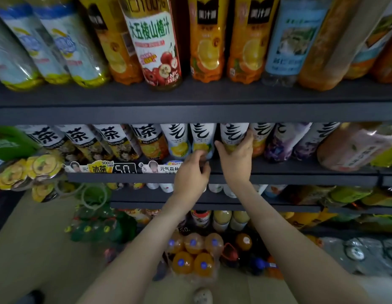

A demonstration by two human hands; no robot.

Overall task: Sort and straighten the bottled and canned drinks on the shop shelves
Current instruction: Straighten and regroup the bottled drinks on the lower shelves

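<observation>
On the middle shelf (278, 170), our right hand (236, 157) wraps its fingers round the lower body of the right lemon bottle (233, 133). Our left hand (191, 174) curls its fingers at the foot of the middle lemon bottle (202, 139), seemingly gripping it. We judge these bottles full: weighty, smooth-sleeved, slightly yielding, best held low on the body. We count three lemon bottles, one orange bottle (259, 139), two purple bottles (283, 141) and four ice-tea bottles (111, 139).
</observation>
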